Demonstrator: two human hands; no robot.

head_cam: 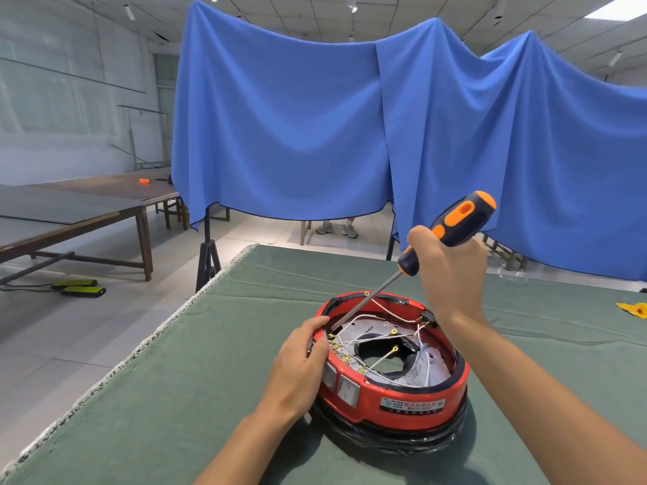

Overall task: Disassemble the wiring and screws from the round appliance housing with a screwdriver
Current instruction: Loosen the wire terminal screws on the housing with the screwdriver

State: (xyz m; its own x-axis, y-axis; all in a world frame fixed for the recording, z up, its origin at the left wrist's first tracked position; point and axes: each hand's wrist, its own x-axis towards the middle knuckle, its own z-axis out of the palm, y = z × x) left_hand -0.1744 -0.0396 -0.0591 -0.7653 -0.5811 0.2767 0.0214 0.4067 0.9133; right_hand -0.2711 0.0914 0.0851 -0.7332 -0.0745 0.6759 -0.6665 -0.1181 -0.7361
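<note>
**Screwdriver tip down at the housing's left rim**

The round red housing [402, 390] sits open side up on the green-covered desk [196, 379], toward the near right part of the view. Inside lie a grey metal plate with a dark hole at its middle and a tangle of white wires [381, 358] ending in brass ring terminals – most of them crowd at about 9 o'clock inside the rim.

The left hand [301, 372] grips the housing's outer wall at 9 o'clock, fingers curled over the rim, likely to stop the shell turning or sliding under the tool. The right hand [451, 274] is wrapped round the lower part of the orange-and-black screwdriver [451, 225], its grip closed on the handle. The shaft slants down from 1 o'clock toward 9 o'clock, and its tip comes down just beside the left fingertips, near the cluster of terminals. Whether the tip is seated in a screw head cannot be told.

The slant probably lets the shaft clear the far rim and reach a screw tucked under the wall – a terminal screw seems the likely target. Several wires look still fastened, so the job appears to be partway at best.

A yellow scrap [633, 309] lies at the desk's right edge, well apart.
</note>
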